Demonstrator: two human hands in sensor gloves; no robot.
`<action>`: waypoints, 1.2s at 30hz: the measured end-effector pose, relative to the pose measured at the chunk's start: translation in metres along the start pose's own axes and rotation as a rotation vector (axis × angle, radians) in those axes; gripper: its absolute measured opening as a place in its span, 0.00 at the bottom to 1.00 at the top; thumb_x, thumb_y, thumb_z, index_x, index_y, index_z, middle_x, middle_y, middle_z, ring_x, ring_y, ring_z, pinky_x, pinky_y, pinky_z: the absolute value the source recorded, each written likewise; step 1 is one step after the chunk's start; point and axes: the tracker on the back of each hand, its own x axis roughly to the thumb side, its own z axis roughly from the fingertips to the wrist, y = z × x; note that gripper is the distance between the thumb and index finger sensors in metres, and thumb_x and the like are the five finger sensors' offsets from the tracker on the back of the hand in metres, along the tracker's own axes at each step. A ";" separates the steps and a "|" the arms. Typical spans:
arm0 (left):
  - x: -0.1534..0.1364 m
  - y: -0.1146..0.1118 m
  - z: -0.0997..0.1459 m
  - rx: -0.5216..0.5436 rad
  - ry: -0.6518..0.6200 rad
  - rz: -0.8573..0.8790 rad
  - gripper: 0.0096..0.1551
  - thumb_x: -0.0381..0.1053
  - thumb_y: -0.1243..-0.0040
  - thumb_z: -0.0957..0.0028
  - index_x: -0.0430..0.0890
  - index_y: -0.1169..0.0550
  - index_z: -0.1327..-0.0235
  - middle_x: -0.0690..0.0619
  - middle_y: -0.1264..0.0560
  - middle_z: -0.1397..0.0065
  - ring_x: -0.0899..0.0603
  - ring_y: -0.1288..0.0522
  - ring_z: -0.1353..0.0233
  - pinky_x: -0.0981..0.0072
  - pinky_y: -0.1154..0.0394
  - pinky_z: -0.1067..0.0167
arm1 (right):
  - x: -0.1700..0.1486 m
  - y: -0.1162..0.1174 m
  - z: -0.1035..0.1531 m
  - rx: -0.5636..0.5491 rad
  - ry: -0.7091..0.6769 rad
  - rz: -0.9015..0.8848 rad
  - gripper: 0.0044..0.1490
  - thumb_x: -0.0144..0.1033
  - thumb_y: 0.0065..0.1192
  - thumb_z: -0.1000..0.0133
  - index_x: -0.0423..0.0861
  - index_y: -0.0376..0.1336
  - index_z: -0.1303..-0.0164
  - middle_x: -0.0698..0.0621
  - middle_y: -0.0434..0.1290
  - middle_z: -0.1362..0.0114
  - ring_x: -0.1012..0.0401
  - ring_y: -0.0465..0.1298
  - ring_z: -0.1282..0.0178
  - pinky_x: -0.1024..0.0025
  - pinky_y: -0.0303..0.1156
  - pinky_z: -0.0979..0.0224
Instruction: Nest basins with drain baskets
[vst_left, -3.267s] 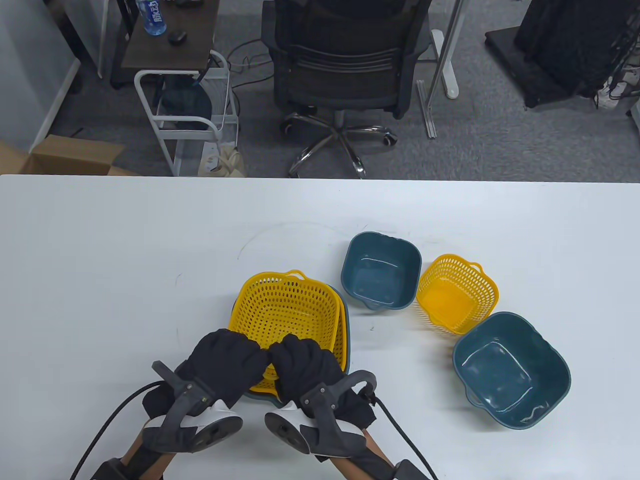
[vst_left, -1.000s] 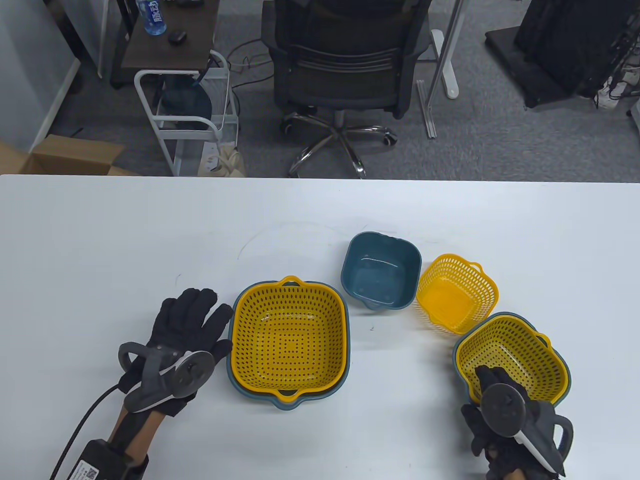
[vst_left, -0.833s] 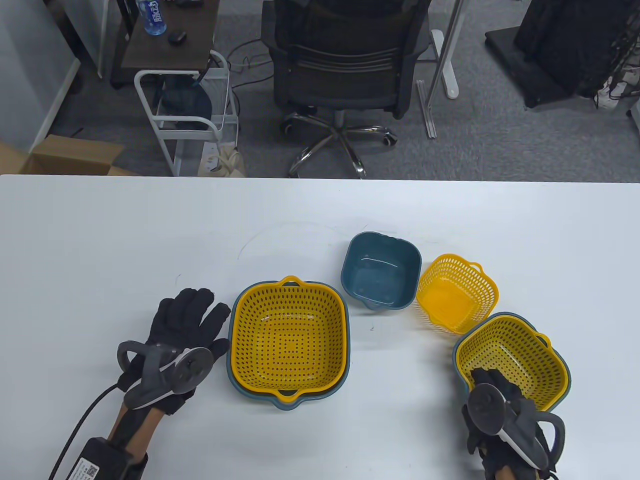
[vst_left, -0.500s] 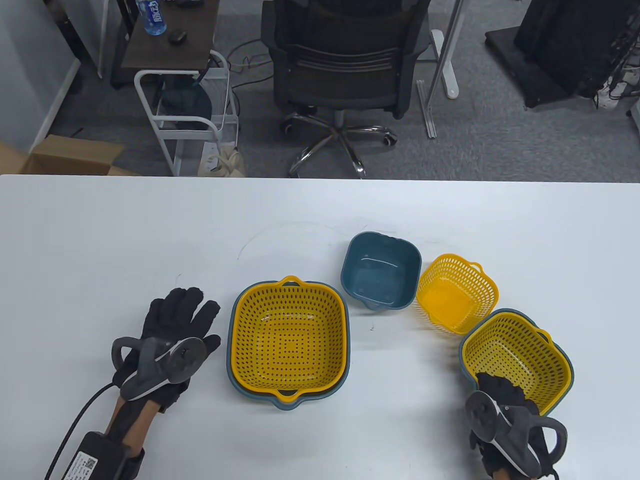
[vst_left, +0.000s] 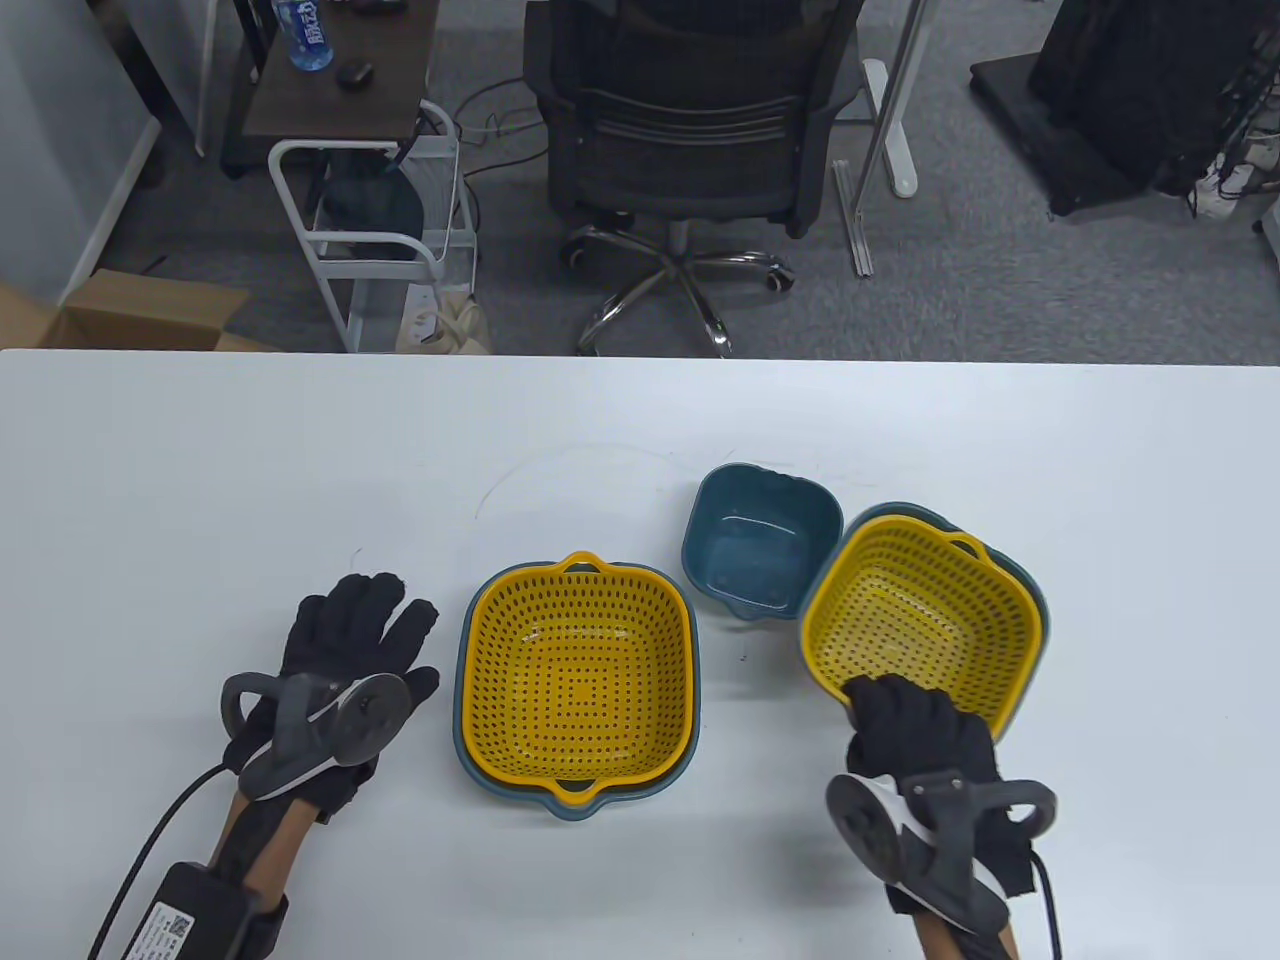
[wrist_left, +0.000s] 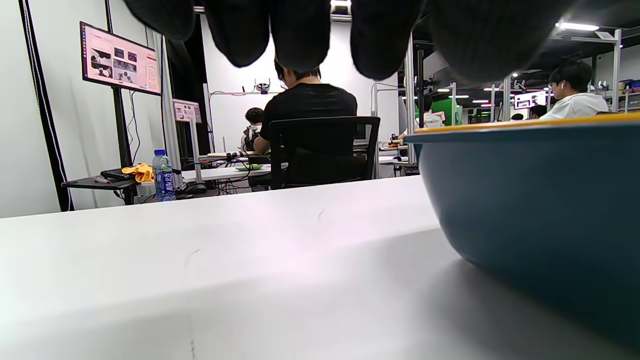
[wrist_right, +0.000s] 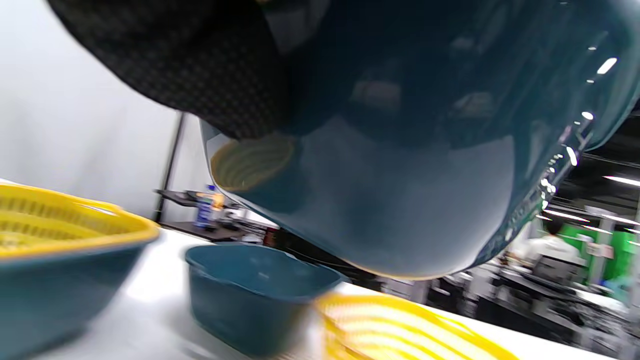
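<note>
Two sets nested: big set (vst_left: 577, 680) near counter's (vst_left: 200, 470) front edge, mid set (vst_left: 920, 615) gripped aloft by right hand (vst_left: 920, 725); small basin (vst_left: 762, 553) unfilled, left hand (vst_left: 345, 640) flat, fingers apart.

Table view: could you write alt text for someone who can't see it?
A gloved right hand lifts a medium blue basin with yellow basket, while the left hand lies open beside a larger nested set; a small empty blue basin sits behind on the white table.

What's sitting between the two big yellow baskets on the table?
In the table view, only bare white table lies between the large nested set and the lifted set; the small blue basin sits behind the gap.
</note>
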 end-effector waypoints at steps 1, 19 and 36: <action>0.000 0.000 0.000 -0.001 0.000 0.001 0.42 0.69 0.41 0.54 0.59 0.33 0.24 0.50 0.40 0.12 0.34 0.39 0.15 0.35 0.42 0.22 | 0.014 -0.002 -0.005 -0.004 -0.037 -0.008 0.28 0.33 0.77 0.52 0.46 0.69 0.41 0.48 0.78 0.38 0.53 0.83 0.44 0.54 0.80 0.41; -0.009 0.005 0.000 0.013 0.020 0.040 0.42 0.69 0.41 0.53 0.59 0.32 0.24 0.50 0.40 0.12 0.33 0.40 0.15 0.35 0.42 0.22 | 0.169 0.042 -0.028 0.085 -0.419 -0.072 0.27 0.32 0.77 0.51 0.47 0.69 0.41 0.49 0.77 0.37 0.53 0.82 0.42 0.52 0.79 0.38; -0.010 0.006 0.002 0.048 0.000 0.069 0.41 0.69 0.41 0.53 0.59 0.31 0.25 0.50 0.39 0.12 0.34 0.39 0.15 0.35 0.42 0.22 | 0.154 0.045 -0.036 0.352 -0.459 -0.266 0.38 0.38 0.75 0.50 0.45 0.62 0.29 0.43 0.68 0.24 0.43 0.73 0.28 0.42 0.71 0.28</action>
